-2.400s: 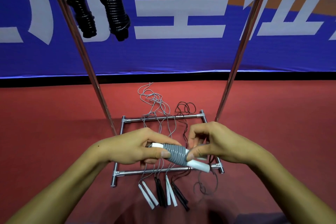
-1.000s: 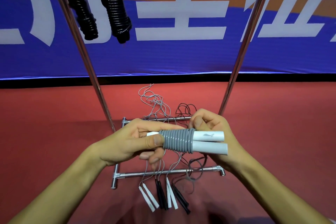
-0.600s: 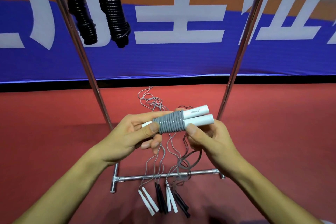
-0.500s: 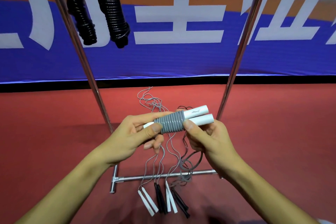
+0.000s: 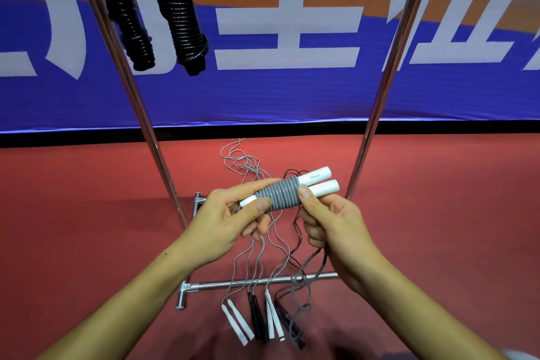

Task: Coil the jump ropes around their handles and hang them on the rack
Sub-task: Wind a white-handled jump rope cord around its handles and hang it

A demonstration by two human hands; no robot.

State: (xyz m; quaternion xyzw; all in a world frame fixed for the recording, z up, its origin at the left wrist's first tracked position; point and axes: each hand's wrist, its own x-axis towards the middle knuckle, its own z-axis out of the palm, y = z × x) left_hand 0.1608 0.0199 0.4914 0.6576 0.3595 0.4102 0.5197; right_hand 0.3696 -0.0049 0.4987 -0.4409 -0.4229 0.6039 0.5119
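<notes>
I hold a jump rope with two white handles and grey cord coiled tightly round them (image 5: 283, 193) in front of me. My left hand (image 5: 225, 225) pinches its left end between thumb and fingers. My right hand (image 5: 330, 222) grips the right side, thumb against the coil, and a loose grey loop hangs below it. Two coiled black jump ropes (image 5: 181, 17) hang from the rack's top bar at the upper left. The chrome rack (image 5: 380, 96) stands before me, its base bar (image 5: 251, 283) on the floor.
Several uncoiled ropes lie on the red floor across the rack's base: white handles (image 5: 236, 323) and black handles (image 5: 258, 318) near me, tangled grey and dark cords (image 5: 242, 161) trailing away. A blue banner wall (image 5: 292, 90) stands behind the rack.
The coiled bundle has been lifted from near the base bar and tilted, its right end now higher. My right hand shifted from wrapping the cord to holding the bundle from below.
</notes>
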